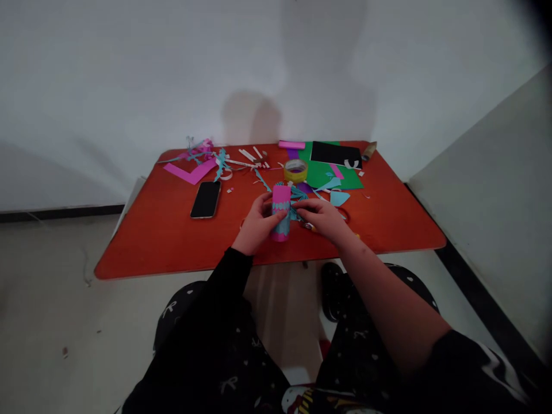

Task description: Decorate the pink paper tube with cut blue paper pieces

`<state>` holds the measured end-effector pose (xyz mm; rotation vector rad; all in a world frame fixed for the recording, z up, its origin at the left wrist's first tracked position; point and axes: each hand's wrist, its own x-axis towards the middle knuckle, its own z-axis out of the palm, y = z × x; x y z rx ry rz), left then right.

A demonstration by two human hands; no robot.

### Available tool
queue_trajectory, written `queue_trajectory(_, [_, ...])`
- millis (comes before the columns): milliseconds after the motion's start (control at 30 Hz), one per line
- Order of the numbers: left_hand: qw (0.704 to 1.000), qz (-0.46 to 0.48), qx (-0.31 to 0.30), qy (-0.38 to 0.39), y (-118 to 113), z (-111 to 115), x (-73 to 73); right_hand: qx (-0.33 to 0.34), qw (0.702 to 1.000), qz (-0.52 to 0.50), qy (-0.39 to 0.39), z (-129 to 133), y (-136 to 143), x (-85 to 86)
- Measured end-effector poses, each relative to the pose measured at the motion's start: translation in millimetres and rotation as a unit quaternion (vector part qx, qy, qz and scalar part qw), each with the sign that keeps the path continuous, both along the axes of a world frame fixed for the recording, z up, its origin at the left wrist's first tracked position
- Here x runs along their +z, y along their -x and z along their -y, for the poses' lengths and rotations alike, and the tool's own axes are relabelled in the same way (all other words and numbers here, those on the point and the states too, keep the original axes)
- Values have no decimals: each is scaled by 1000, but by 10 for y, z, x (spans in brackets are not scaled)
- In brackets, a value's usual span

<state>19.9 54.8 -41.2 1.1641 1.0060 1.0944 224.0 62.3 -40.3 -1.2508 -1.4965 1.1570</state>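
My left hand [259, 223] is wrapped round an upright paper tube [282, 195], pink at top and bottom, with a blue scalloped band about its middle. The thumb lies across the tube's front. At the tube's right side, my right hand [321, 215] has its fingers drawn together in a pinch; what they hold, if anything, is too small to make out. Blue fringed paper [301, 195] lies just behind those fingertips. Partly hidden under the right hand is a tool with a yellow part [312, 228] that I cannot identify.
A phone [206, 199] lies left on the red-orange table [159, 247]. Behind the tube sits a tape roll [295, 171]. Green paper [328, 179] and a black sheet [336, 154] are at the back right. Pink paper [190, 173] and several scraps lie back left, near the wall.
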Motion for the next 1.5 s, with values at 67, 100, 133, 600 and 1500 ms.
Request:
queue_trajectory(67, [1000,3,4,-7,1,0,8,-10,1000,-9,-14,-13,0,-19])
queue_trajectory(100, [1000,6,6,-9,0,2,12,-16,1000,-14,-17,-19,0,-27])
queue_trajectory(133, [1000,8,7,-11,0,4,15,-21,999,-18,-20,-23,1,-32])
queue_trajectory(600, [1000,24,1,-17,-11,27,-21,-46,997,24,-50,0,45,-44])
queue_trajectory(1500, [999,27,-24,-23,15,-4,-21,62,993,-60,86,-67,-144,23])
